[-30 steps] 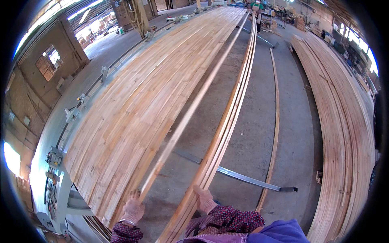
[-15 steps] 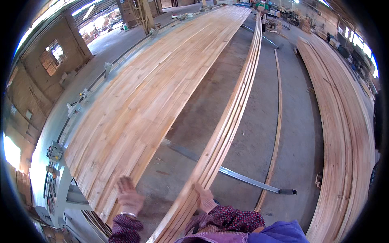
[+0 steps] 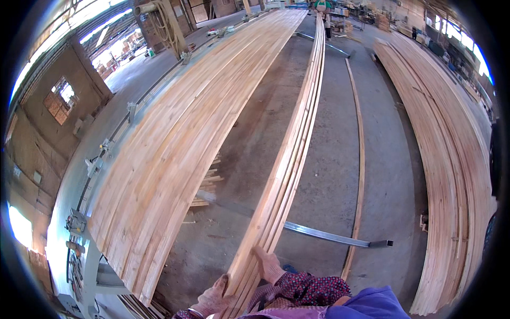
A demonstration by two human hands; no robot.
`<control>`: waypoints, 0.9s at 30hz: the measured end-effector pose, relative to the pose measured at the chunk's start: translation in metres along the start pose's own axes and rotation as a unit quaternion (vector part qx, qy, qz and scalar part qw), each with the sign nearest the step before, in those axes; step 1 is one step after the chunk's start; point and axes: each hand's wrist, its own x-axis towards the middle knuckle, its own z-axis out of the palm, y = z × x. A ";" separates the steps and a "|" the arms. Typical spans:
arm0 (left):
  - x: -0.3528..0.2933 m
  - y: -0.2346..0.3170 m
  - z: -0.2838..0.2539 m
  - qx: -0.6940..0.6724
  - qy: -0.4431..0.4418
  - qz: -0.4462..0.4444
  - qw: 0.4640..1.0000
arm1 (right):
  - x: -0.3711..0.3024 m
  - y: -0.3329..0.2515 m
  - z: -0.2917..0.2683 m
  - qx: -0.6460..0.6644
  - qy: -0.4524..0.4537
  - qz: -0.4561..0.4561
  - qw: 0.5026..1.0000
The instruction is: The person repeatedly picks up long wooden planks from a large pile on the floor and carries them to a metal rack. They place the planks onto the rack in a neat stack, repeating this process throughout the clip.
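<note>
A narrow bundle of long wooden strips (image 3: 288,178) runs from my body far ahead. At its near end my left hand (image 3: 214,299) grips the left edge, thumb side up against the wood. Opposite it, my right hand (image 3: 269,265) holds the bundle's right side, its fingers partly hidden by the strips. To the left lies a broad panel of strips (image 3: 175,143) laid side by side on a long machine bed, apart from both hands. Another person (image 3: 322,7) stands at the bundle's far end.
A metal bar (image 3: 326,235) crosses beneath the bundle. One thin strip (image 3: 360,154) lies farther right, resting over that bar. A large stack of boards (image 3: 443,143) stands at the right. Clamp fittings (image 3: 77,222) line the machine's left side. Short wood pieces (image 3: 211,178) show beside the panel.
My left hand has left the panel's near end and moved right onto the bundle's left edge. My right hand stays on the bundle. The whole view has shifted slightly.
</note>
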 end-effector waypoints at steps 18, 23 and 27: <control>0.146 -0.064 0.074 -0.735 -0.372 0.105 0.557 | -0.027 -0.019 0.017 -0.178 0.171 -0.080 0.966; 0.108 -0.032 0.055 -0.680 -0.326 0.101 0.649 | -0.069 0.075 -0.001 -0.421 0.219 -0.145 0.868; 0.099 -0.016 0.067 -0.624 -0.269 0.140 0.721 | -0.127 0.215 -0.004 -0.190 0.196 -0.155 0.949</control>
